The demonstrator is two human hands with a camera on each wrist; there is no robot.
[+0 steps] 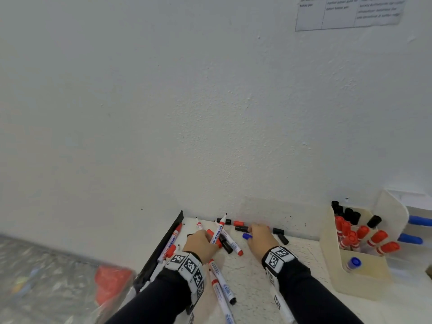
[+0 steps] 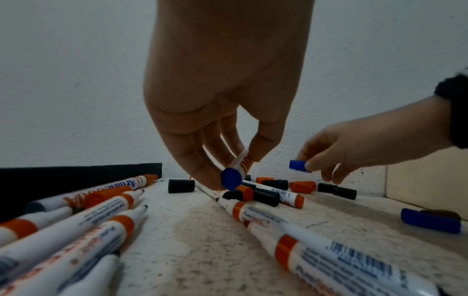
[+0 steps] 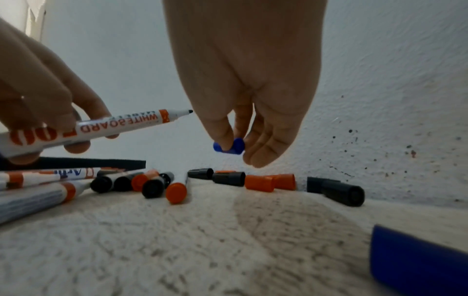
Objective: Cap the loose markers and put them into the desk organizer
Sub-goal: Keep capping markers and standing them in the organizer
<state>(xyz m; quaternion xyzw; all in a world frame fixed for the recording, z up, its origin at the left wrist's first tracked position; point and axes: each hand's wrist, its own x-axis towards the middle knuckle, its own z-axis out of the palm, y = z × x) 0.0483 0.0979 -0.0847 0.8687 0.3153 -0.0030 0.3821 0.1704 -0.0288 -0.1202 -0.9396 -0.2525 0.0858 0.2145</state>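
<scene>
My left hand (image 1: 207, 239) grips an uncapped white whiteboard marker (image 1: 218, 232) with a blue end (image 2: 231, 178), its dark tip (image 3: 189, 111) tilted up toward the wall. My right hand (image 1: 256, 235) pinches a small blue cap (image 1: 247, 236) between thumb and fingers, just above the desk; the cap (image 3: 229, 147) is a short way right of the marker tip. Several uncapped markers (image 1: 222, 281) lie near my left wrist. Loose black caps (image 1: 242, 228) and red caps (image 1: 239, 223) lie along the wall. The cream desk organizer (image 1: 357, 279) stands at the right with several capped markers upright in it.
A black panel (image 1: 163, 244) borders the desk's left edge, with markers lying against it. A blurred red object (image 1: 112, 284) is lower left, off the desk. Blue-capped markers (image 1: 418, 220) show behind the organizer. A blue-capped piece (image 3: 418, 260) lies close to my right wrist.
</scene>
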